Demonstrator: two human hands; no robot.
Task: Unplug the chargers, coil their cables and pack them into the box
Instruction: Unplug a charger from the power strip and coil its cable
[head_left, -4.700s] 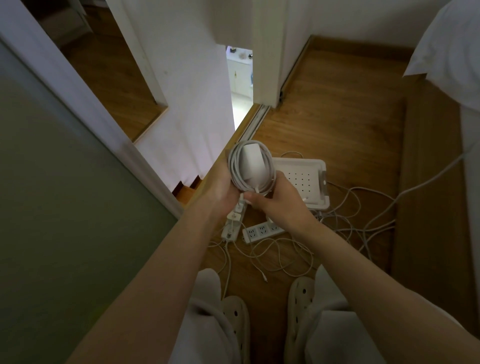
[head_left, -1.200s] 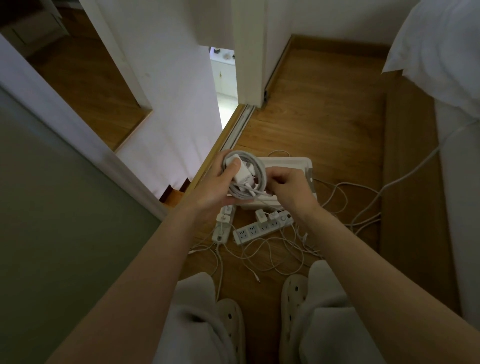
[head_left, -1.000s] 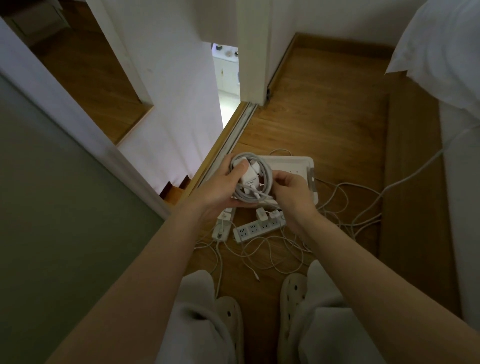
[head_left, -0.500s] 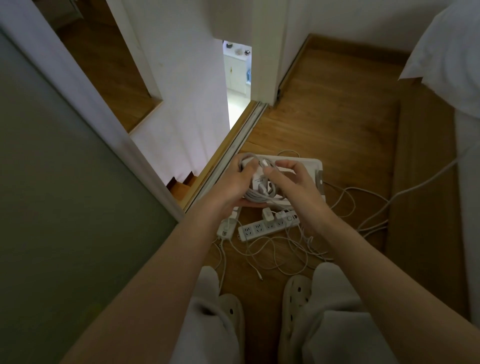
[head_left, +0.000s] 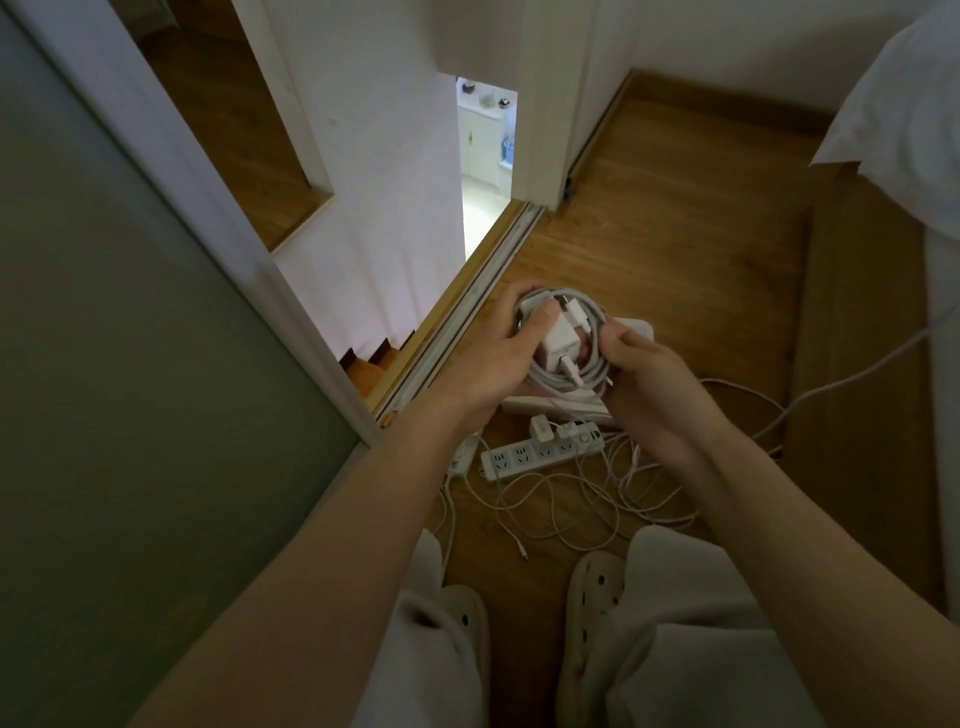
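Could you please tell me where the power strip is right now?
In the head view, the power strip lies on the wooden floor near centre, just nearer than the box, among loose cables.

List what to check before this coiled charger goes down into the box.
1. Grip on the coil: ok; the left hand grips it and the right hand pinches its edge.
2. The charger sits inside the coil: ok.
3. Loose end of the coil tucked in: cannot tell.
4. Room in the box: cannot tell; the hands hide most of it.
5. The strip emptied: not ok; two chargers are plugged in.
6. The floor cables coiled: not ok; they lie loose.
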